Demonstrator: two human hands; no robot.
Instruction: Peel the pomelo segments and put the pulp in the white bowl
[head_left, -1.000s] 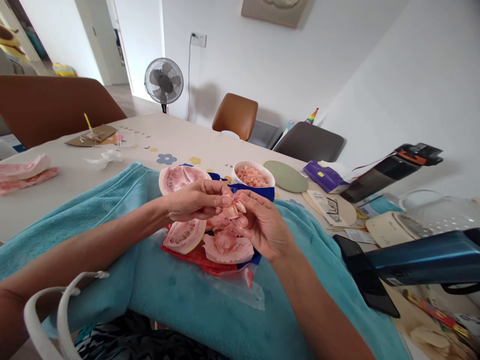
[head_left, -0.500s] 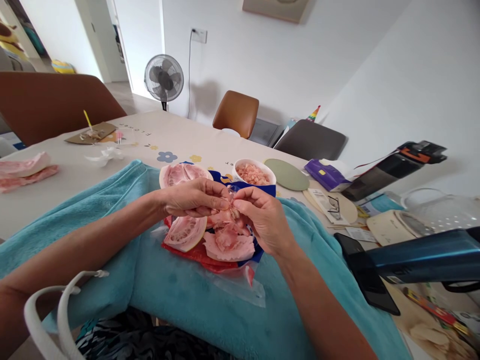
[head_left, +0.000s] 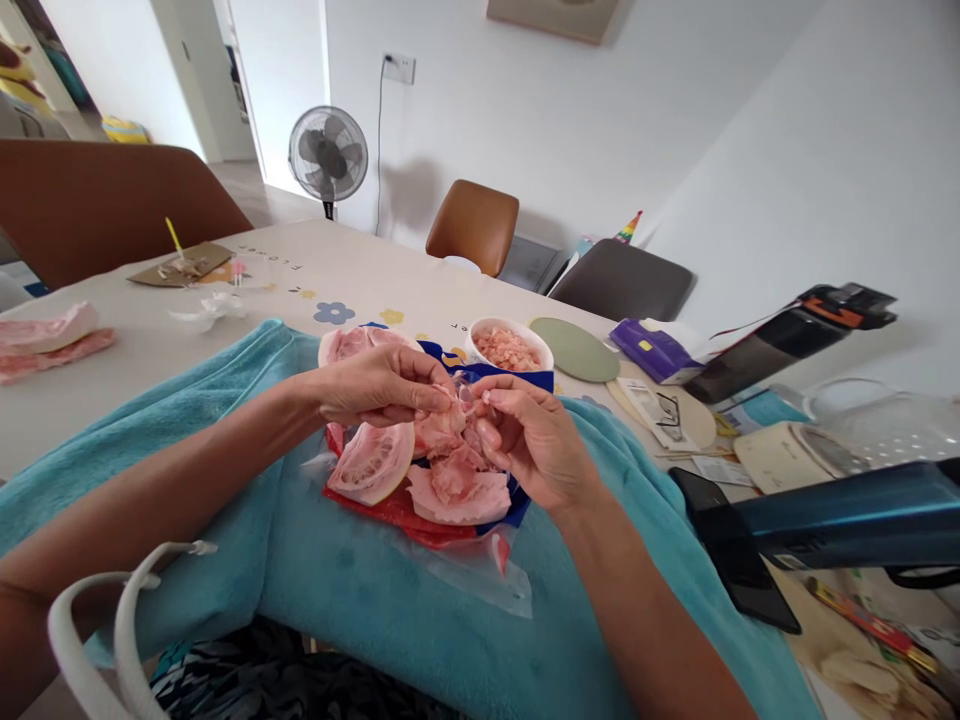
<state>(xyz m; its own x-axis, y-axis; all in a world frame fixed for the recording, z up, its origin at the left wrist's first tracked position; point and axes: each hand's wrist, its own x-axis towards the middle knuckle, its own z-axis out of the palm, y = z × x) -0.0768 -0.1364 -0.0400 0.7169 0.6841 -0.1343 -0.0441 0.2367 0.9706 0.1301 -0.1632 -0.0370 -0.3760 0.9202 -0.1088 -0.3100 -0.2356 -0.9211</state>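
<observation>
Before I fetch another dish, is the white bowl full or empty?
Not empty; it looks nearly full: pink fruit pieces reach close to the rim of the white bowl. Its depth is hidden.

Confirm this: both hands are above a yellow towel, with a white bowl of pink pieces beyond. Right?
The towel is teal, not yellow, as the head view shows. Left hand and right hand are above it, the white bowl of pink pieces beyond.
</observation>
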